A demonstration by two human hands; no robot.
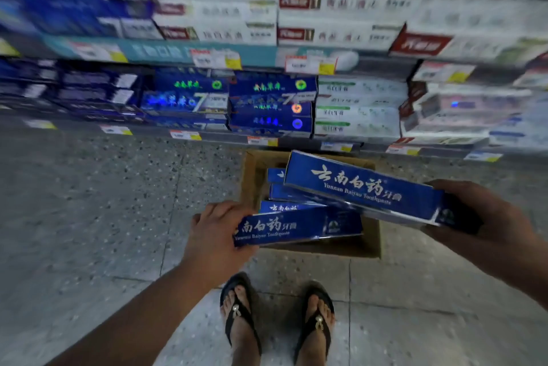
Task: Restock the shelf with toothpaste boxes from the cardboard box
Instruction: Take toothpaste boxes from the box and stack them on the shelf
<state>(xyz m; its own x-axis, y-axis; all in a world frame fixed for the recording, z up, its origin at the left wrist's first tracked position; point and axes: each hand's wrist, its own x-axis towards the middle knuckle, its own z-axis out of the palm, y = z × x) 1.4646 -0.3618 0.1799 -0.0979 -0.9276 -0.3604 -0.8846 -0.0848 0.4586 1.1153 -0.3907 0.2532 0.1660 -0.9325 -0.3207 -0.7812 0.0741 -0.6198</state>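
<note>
A brown cardboard box (249, 179) stands open on the floor in front of the shelf, with several blue toothpaste boxes (284, 192) lying inside. My left hand (216, 235) grips the left end of one blue toothpaste box (299, 227) held level over the carton's near edge. My right hand (486, 217) grips the right end of a second blue toothpaste box (361, 187), raised and tilted above the carton. The lower shelf (267, 140) carries stacked blue boxes (271, 104) straight ahead.
White toothpaste boxes (355, 107) fill the shelf to the right, dark blue ones (89, 90) to the left. An upper shelf (207, 53) holds more white and blue stacks. My sandalled feet (275, 321) stand on speckled floor tiles just behind the carton.
</note>
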